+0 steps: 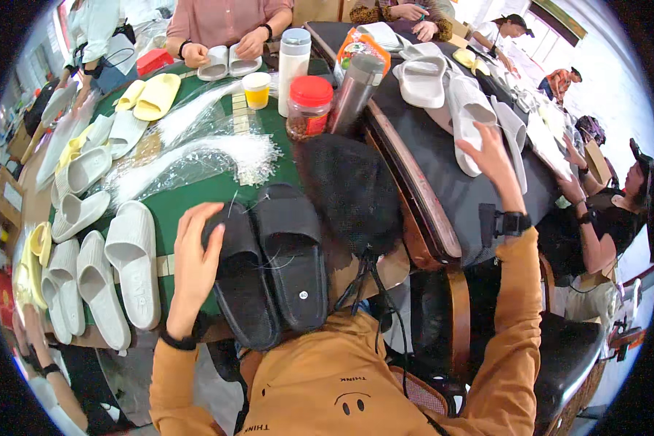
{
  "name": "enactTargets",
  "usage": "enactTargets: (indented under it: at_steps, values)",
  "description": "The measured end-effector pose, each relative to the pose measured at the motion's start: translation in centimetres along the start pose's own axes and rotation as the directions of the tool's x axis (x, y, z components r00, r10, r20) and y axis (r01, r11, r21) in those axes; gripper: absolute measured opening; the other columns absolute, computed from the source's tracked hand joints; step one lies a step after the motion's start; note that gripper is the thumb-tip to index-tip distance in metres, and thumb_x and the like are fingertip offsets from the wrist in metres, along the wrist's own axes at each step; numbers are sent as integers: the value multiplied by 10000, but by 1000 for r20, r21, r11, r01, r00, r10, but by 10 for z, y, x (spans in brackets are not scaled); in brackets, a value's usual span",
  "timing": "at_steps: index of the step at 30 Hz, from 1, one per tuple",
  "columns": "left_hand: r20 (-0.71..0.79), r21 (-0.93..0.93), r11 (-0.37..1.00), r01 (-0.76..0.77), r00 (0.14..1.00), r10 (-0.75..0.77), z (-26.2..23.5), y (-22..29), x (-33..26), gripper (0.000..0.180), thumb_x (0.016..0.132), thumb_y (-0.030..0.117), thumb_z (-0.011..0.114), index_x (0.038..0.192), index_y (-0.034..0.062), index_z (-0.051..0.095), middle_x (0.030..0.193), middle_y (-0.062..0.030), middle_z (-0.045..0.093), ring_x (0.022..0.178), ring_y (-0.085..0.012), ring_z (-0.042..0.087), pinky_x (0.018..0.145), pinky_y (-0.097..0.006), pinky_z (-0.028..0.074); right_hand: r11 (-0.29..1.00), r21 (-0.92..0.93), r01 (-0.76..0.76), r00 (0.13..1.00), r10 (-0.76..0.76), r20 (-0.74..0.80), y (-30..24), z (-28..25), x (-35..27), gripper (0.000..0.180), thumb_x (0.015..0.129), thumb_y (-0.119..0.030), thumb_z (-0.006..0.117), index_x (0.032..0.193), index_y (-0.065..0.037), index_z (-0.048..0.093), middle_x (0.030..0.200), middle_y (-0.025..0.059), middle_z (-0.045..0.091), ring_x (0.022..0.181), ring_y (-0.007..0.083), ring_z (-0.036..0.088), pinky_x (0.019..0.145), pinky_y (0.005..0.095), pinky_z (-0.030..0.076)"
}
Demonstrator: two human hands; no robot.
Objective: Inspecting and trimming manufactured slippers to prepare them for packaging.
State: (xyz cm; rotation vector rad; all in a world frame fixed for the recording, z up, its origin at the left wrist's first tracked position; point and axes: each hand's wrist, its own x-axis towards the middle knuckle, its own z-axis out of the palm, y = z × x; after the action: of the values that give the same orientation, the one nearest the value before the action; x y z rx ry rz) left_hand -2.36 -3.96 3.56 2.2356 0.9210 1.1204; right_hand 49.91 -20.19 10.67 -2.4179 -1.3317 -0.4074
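Note:
A pair of black slide sandals lies side by side at the table's near edge, the left slide and the right slide, with thin clear strands across their straps. My left hand is at the outer edge of the left slide's strap, thumb and fingers apart. On the black surface to the right, my right hand reaches to a light grey slide, its fingers spread over the near part of that slide. More grey slides lie around it.
Bundles of thin white strands lie on the green tabletop. A row of grey slides and yellow slides stands left. A white bottle, red-lidded jar, steel flask and black bag are ahead. Co-workers sit around.

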Motion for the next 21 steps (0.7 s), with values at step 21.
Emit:
enactTargets:
  at_steps: [21]
  values:
    - [405, 179, 984, -2, 912, -72, 13, 42, -85, 514, 894, 218, 662, 1392, 197, 537, 1501, -282, 314, 1350, -483, 323, 1122, -499, 289, 862, 507, -4, 977, -105, 187, -56, -86, -126, 626, 816, -248, 679, 1382, -56, 493, 1431, 167, 440, 1340, 294, 419, 1074, 373, 359]
